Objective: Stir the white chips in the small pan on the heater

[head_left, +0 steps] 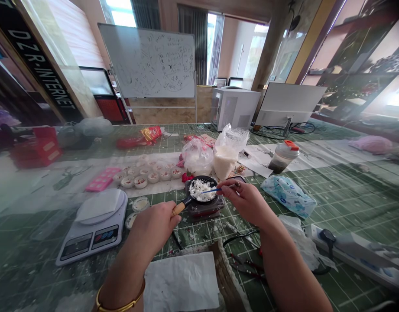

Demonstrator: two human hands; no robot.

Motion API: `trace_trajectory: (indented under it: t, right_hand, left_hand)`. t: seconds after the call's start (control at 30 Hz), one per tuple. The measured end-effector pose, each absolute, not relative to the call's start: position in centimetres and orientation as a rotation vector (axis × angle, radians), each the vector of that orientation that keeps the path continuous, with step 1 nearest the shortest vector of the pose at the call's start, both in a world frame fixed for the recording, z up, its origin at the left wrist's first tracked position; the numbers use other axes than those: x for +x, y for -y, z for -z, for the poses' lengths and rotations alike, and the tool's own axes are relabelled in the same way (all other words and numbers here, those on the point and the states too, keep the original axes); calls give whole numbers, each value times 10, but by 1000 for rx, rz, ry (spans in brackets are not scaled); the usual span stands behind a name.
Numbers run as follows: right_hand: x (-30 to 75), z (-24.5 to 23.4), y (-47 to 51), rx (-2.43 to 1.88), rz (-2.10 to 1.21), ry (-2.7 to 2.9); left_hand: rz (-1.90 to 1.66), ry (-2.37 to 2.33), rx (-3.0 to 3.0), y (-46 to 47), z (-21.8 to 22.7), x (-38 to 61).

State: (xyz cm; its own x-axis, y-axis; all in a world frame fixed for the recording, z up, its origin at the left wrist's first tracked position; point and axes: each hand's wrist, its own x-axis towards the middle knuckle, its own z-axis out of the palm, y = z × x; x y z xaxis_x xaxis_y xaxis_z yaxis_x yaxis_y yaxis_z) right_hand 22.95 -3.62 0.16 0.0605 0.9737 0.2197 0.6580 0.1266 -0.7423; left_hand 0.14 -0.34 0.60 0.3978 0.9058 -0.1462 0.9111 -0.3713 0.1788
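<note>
A small black frying pan with a wooden handle sits on a dark, compact hot plate. White crumbly chunks fill the pan. My left hand is closed around the pan's handle. My right hand pinches a thin blue stick, its tip among the white chunks. Behind the pan stand a clear bag of white granules and another whitish plastic bag. Several small round cups with speckled white contents are grouped at the left.
A kitchen scale and a pink mold lie left. To the right are a tissue pack, a lidded cup and a power strip. White paper and pliers lie in front; cables cross the cloth.
</note>
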Motion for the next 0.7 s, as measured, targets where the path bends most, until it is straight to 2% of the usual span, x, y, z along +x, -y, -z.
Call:
trace_trajectory:
  t: [0.33,0.7]
  right_hand:
    - [238,-2,35,-1769,-327,1562]
    - [236,-5,39,-1796,-325,1600]
  left_hand:
    - [35,-1632,2407,3,-2,0]
    - [58,-1644,2411,3,-4,2]
